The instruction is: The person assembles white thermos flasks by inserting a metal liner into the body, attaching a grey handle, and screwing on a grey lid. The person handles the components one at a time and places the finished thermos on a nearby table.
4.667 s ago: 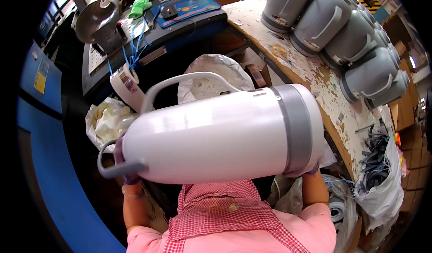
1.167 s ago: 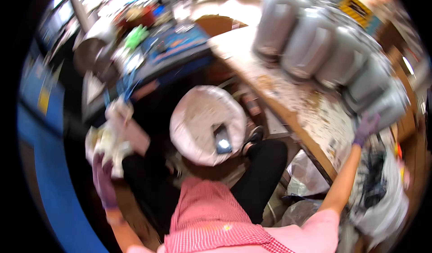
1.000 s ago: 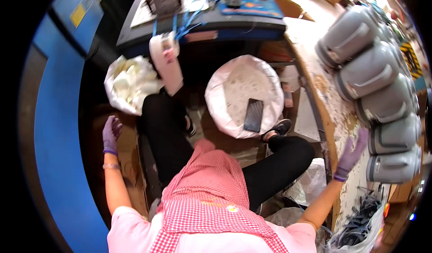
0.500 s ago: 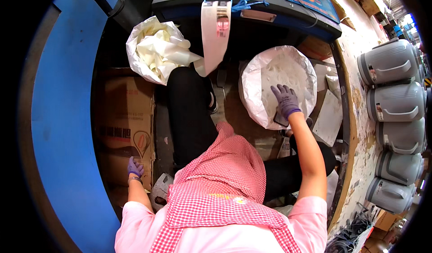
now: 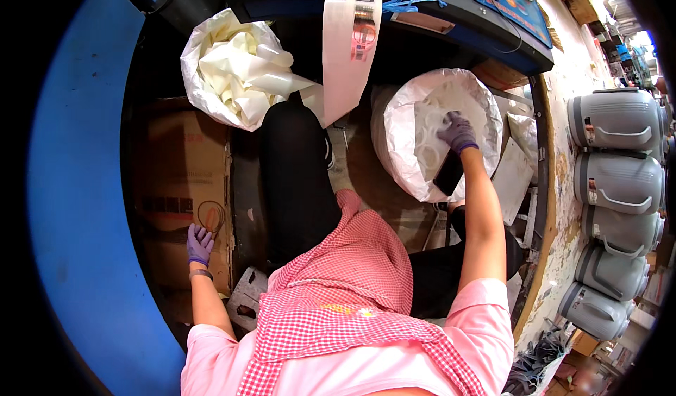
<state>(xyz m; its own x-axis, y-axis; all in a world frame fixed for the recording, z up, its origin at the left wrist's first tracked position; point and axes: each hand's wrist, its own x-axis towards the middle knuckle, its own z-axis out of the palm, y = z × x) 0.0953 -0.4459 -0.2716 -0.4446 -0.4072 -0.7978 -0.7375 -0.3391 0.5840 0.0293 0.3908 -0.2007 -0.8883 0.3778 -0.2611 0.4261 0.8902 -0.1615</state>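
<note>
My right hand (image 5: 459, 131), in a purple-grey glove, is inside a white bag (image 5: 394, 125) that holds many pale translucent rings (image 5: 428, 132). Its fingers are bent inward among the rings; whatever they grip is hidden. Below that wrist, at the bag's near rim, is a flat black rectangular thing (image 5: 449, 173). My left hand (image 5: 200, 244), gloved in purple, is open with fingers apart over a brown cardboard box (image 5: 179, 164), and no object shows in it.
A second white bag (image 5: 199, 90) full of pale strip material (image 5: 243, 68) stands beyond my knee. A printed label strip (image 5: 348, 51) hangs from a dark blue-edged table (image 5: 303, 2). Grey lidded containers (image 5: 616, 118) line the right side; a blue panel (image 5: 88, 185) fills the left.
My right hand has moved a little farther into the bag, and its spread fingers have curled. My left hand has shifted left and farther away, its fingers opening. The black rectangle shows more.
</note>
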